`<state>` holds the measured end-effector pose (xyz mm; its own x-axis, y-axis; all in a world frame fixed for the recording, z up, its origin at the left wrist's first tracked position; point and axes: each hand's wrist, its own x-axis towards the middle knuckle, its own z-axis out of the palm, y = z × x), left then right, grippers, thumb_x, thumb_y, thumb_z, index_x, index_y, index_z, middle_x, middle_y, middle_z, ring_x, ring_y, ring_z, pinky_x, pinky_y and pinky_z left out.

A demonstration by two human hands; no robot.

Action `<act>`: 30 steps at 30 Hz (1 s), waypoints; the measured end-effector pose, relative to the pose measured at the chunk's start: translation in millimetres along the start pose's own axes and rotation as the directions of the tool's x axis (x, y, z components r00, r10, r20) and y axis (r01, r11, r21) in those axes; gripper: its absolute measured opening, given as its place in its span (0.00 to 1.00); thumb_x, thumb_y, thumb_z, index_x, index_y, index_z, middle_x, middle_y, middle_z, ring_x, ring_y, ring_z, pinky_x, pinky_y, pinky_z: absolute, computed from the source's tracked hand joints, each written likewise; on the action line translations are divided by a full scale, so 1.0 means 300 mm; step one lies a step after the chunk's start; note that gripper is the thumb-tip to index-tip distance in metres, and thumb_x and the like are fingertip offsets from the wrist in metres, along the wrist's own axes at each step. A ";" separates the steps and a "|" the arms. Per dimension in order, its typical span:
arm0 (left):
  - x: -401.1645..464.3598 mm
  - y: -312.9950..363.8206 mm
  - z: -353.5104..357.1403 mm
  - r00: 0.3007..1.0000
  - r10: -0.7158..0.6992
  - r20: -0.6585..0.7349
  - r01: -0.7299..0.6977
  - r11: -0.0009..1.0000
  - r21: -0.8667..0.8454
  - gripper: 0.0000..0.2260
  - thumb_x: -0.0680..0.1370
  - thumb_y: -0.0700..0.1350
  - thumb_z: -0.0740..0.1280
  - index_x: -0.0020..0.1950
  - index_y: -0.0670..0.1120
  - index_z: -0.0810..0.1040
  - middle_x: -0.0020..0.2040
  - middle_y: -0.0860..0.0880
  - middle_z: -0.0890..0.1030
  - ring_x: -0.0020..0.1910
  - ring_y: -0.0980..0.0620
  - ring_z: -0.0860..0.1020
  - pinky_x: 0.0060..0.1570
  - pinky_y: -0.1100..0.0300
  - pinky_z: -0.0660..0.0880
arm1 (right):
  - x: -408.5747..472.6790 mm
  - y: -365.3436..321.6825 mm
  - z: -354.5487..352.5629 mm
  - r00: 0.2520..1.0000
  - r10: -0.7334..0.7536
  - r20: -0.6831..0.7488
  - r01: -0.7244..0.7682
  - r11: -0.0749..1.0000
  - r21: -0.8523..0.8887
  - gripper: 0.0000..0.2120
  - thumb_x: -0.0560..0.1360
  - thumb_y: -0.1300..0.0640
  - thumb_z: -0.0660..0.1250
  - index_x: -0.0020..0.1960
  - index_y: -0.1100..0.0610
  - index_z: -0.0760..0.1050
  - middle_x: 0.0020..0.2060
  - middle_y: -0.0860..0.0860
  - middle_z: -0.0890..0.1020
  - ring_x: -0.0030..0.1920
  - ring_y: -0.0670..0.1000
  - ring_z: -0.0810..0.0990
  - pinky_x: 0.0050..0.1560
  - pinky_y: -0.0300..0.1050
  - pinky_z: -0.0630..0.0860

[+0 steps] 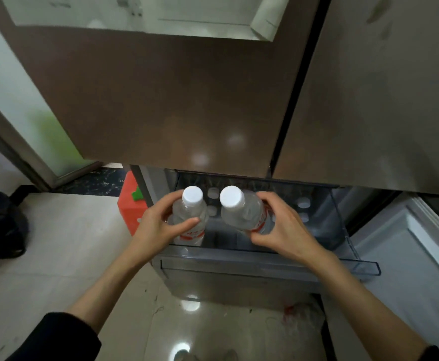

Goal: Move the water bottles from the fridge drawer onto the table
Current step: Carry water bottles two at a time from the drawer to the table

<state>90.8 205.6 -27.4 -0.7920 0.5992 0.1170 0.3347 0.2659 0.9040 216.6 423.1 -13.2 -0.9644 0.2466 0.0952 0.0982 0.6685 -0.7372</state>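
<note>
- Your two bottles sit above the pulled-out clear fridge drawer [364, 267], under the lower edge of the brown fridge doors [161, 100]; open floor [64, 256] lies to your left.
- Labels on both bottles are red and white, text too blurred to read.
- Your left hand [158, 225] wraps the left bottle [191, 220], thumb across its front, white cap clear above the fingers.
- Your right hand [283, 227] wraps the right bottle [244, 212], tilted leftward.
- More white caps [303, 204] show deeper in the drawer.
</note>
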 end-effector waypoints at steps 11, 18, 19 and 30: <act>-0.163 0.248 -0.332 0.867 0.111 -0.486 -0.235 0.951 -0.201 0.14 0.70 0.52 0.71 0.53 0.60 0.74 0.51 0.55 0.81 0.51 0.55 0.81 0.49 0.55 0.80 | 0.031 -0.449 0.074 0.968 -0.203 -0.146 0.232 0.949 0.215 0.29 0.64 0.58 0.76 0.59 0.48 0.67 0.55 0.46 0.75 0.54 0.40 0.75 0.51 0.26 0.73; -0.519 0.210 -0.650 0.757 0.032 -0.652 -0.180 0.970 -0.162 0.14 0.72 0.51 0.67 0.57 0.56 0.74 0.52 0.58 0.80 0.49 0.62 0.80 0.45 0.66 0.78 | -0.034 -0.785 0.379 0.961 -0.261 -0.095 0.277 0.875 0.397 0.20 0.70 0.60 0.72 0.57 0.50 0.69 0.48 0.42 0.77 0.48 0.40 0.77 0.45 0.31 0.75; -0.587 0.186 -0.698 0.738 0.013 -0.675 -0.156 0.976 -0.152 0.15 0.72 0.50 0.67 0.58 0.52 0.74 0.52 0.56 0.80 0.50 0.60 0.80 0.46 0.65 0.79 | -0.053 -0.830 0.442 0.960 -0.272 -0.061 0.272 0.870 0.412 0.19 0.70 0.60 0.72 0.57 0.50 0.69 0.48 0.42 0.78 0.49 0.40 0.77 0.45 0.32 0.75; -1.324 -0.052 -1.140 0.370 -0.225 -0.901 0.223 0.963 -0.149 0.22 0.71 0.53 0.69 0.64 0.51 0.72 0.59 0.49 0.78 0.55 0.51 0.78 0.55 0.46 0.77 | -0.223 -1.321 1.129 0.796 -0.527 0.298 0.378 0.817 0.435 0.20 0.67 0.56 0.74 0.53 0.47 0.68 0.44 0.37 0.75 0.46 0.37 0.75 0.43 0.27 0.70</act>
<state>225.6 -294.7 52.7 -0.8286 -0.5187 0.2106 0.0696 0.2778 0.9581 159.0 -96.0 46.1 -0.8924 -0.3655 0.2647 -0.3911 0.3339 -0.8576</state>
